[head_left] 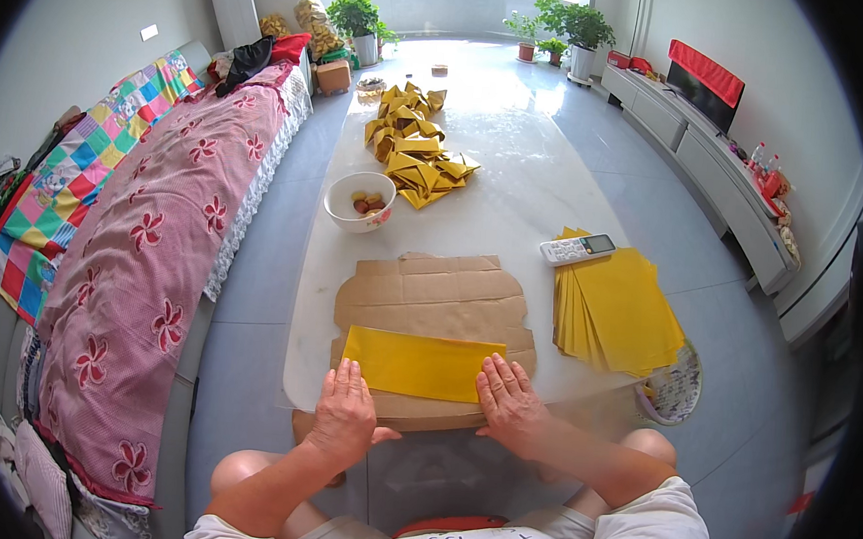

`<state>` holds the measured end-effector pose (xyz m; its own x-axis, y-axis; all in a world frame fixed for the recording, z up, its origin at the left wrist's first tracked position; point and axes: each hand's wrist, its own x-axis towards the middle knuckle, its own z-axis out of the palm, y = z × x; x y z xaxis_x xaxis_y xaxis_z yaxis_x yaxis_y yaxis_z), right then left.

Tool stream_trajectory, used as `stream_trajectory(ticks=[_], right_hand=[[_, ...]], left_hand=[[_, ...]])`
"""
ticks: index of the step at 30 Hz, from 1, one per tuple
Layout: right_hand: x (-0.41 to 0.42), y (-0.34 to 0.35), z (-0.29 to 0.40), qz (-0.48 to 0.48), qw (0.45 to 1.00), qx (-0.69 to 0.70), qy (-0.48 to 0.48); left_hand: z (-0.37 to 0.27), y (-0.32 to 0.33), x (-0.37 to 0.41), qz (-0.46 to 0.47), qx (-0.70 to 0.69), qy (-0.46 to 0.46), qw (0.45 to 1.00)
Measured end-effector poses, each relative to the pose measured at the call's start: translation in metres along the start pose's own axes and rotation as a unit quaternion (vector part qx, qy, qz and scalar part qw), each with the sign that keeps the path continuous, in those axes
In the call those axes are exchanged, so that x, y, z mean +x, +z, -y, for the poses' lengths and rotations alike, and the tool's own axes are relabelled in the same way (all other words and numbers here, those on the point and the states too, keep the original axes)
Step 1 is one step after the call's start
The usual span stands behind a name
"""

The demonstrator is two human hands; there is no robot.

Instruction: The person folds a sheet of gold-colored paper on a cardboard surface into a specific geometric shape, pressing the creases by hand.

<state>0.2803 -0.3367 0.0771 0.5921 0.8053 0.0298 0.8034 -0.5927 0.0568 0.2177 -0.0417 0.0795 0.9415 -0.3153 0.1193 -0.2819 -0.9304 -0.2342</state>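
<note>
A gold paper sheet [423, 365], apparently folded into a long strip, lies flat on a piece of brown cardboard [430, 299] at the near end of the pale table. My left hand [345, 409] rests its flat fingertips on the strip's left end, thumb pointing off to the right. At the other end, the fingers of my right hand [508, 404] lie over the corner. Neither hand pinches the paper. To the right is a fanned stack of gold sheets [622, 311], with a white remote control [577, 249] lying across its far edge.
A bowl [360, 202] holding several small brown and yellowish items stands beyond the cardboard. Behind it is a heap of folded gold paper shapes [417, 146]. A basket [672, 388] sits below the table's right corner. A sofa [160, 216] under covers runs along the left.
</note>
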Motion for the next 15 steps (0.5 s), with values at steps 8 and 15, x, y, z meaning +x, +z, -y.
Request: stream_trajectory(ticks=[8, 15], right_hand=[[-0.0002, 0.0018, -0.0003, 0.004, 1.000, 0.006, 0.002], [-0.0003, 0.0004, -0.0004, 0.007, 1.000, 0.010, 0.003]], left_hand=[[0.0056, 0.0000, -0.0006, 0.009, 0.009, -0.019, 1.000], [0.0058, 0.0003, -0.0028, 0.054, 0.058, -0.047, 0.996]])
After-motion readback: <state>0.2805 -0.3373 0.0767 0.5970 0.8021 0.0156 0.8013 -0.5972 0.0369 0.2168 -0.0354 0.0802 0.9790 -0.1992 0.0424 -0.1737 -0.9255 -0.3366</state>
